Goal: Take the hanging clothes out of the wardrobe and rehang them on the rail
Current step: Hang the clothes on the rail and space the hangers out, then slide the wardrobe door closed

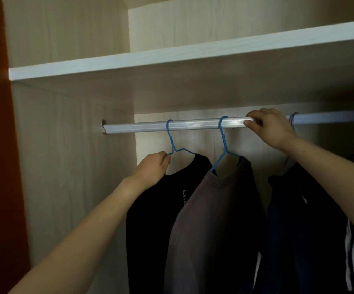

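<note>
The rail [193,124] runs left to right across the wardrobe, just under the shelf [172,58]. Three garments hang from it. The left hand [152,168] is closed on the shoulder of the blue hanger [173,143] carrying the black shirt [150,219], below the rail near its left end. The right hand [269,128] is curled over the rail itself, between the brown shirt [214,219] and the dark garment [303,219]. Judgement: the black shirt comes off first; its hook must lift up and clear of the rail. White lettering on the black shirt is partly hidden and unreadable.
</note>
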{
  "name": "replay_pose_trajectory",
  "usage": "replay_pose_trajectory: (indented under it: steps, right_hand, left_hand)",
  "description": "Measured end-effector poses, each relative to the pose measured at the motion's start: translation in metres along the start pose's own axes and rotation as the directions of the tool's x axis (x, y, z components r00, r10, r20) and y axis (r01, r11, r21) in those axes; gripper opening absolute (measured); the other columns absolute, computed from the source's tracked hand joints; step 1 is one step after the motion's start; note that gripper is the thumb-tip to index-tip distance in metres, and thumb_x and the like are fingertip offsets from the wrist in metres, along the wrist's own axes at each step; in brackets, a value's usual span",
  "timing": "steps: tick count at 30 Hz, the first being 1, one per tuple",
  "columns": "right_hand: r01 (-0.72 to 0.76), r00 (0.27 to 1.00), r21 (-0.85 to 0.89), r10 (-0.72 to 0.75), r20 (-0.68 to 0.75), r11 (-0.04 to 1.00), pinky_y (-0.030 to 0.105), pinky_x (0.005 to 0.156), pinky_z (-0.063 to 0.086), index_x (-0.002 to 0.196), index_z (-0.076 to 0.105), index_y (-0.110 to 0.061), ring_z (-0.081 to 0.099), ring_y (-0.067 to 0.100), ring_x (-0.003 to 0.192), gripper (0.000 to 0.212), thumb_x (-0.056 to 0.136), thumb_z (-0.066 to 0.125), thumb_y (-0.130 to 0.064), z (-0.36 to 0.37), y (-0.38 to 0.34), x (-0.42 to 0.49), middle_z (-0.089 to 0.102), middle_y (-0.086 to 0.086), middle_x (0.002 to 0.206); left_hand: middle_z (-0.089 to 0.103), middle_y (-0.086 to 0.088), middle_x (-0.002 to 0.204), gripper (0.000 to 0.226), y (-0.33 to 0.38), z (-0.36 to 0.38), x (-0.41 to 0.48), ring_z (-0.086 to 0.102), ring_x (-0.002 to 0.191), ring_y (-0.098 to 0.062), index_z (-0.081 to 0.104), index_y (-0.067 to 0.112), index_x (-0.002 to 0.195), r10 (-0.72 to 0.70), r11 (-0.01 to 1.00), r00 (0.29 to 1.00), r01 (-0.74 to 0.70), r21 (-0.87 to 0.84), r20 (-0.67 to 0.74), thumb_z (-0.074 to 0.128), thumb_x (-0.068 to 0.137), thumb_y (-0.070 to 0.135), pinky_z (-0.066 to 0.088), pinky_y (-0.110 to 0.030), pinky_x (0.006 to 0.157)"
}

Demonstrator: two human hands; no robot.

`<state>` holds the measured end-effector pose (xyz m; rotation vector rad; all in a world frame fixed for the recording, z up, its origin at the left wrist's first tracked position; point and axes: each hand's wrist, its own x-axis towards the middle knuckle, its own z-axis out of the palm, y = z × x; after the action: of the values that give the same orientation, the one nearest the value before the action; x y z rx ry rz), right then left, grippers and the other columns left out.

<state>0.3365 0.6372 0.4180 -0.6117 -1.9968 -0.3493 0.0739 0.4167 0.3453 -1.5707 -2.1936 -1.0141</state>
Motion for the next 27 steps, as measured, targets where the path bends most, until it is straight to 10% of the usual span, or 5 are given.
replay_pose_trajectory:
  steps: [4,10,16,22,27]
  right_hand:
    - [-0.132,0.991,0.237,0.134,0.009,0.963,0.035,0.089,0.044,0.126,0.060,-0.018,0.057,0.022,0.104,0.035,0.095,0.053,-0.034,-0.015,-0.031,-0.011,0.064,0.003,0.112]
    - [-0.142,0.963,0.738,0.265,-0.051,0.659,0.014,0.085,0.045,0.114,0.065,-0.021,0.063,0.007,0.097,0.021,0.096,0.053,-0.025,-0.065,-0.143,-0.126,0.068,0.000,0.102]
    - [-0.406,0.907,0.764,0.326,0.268,0.501,0.025,0.089,0.051,0.113,0.066,-0.020,0.066,0.009,0.104,0.024,0.097,0.051,-0.031,-0.057,-0.201,-0.312,0.071,-0.008,0.103]
    - [-0.827,0.541,0.496,0.615,0.574,0.264,0.044,0.086,0.053,0.105,0.067,-0.028,0.068,0.015,0.093,0.016,0.096,0.054,-0.028,-0.028,-0.232,-0.486,0.072,-0.006,0.097]
    - [-0.988,0.124,0.153,0.767,0.629,0.035,0.051,0.084,0.053,0.101,0.066,-0.026,0.069,0.013,0.086,0.021,0.098,0.051,-0.012,-0.037,-0.246,-0.620,0.072,-0.004,0.089]
  left_hand:
    - [0.063,-0.013,0.116,0.039,0.009,-0.017,-0.019,0.060,0.101,-0.030,0.053,0.008,0.125,0.074,0.992,0.989,-0.060,0.112,-0.131,0.042,0.099,0.035,0.047,-0.036,0.086]
    - [0.063,0.003,0.103,0.022,0.037,-0.033,-0.102,0.057,0.081,-0.006,0.060,0.016,0.114,0.152,0.952,0.886,-0.251,-0.177,-0.437,0.049,0.096,0.022,0.040,-0.009,0.076]
    - [0.067,0.005,0.095,0.025,0.017,0.019,-0.229,0.064,0.094,-0.011,0.063,0.019,0.108,0.082,0.819,0.958,-0.222,-0.529,-0.276,0.044,0.094,0.028,0.050,-0.027,0.084]
    - [0.065,0.012,0.096,0.015,-0.044,0.141,-0.380,0.062,0.090,0.004,0.054,0.039,0.104,-0.112,0.846,0.961,0.226,-0.483,0.254,0.044,0.099,0.031,0.048,-0.013,0.076]
    - [0.064,0.003,0.094,0.016,-0.092,0.207,-0.504,0.061,0.088,-0.010,0.054,0.037,0.093,-0.233,0.790,0.647,0.561,-0.247,0.725,0.051,0.098,0.023,0.047,-0.033,0.080]
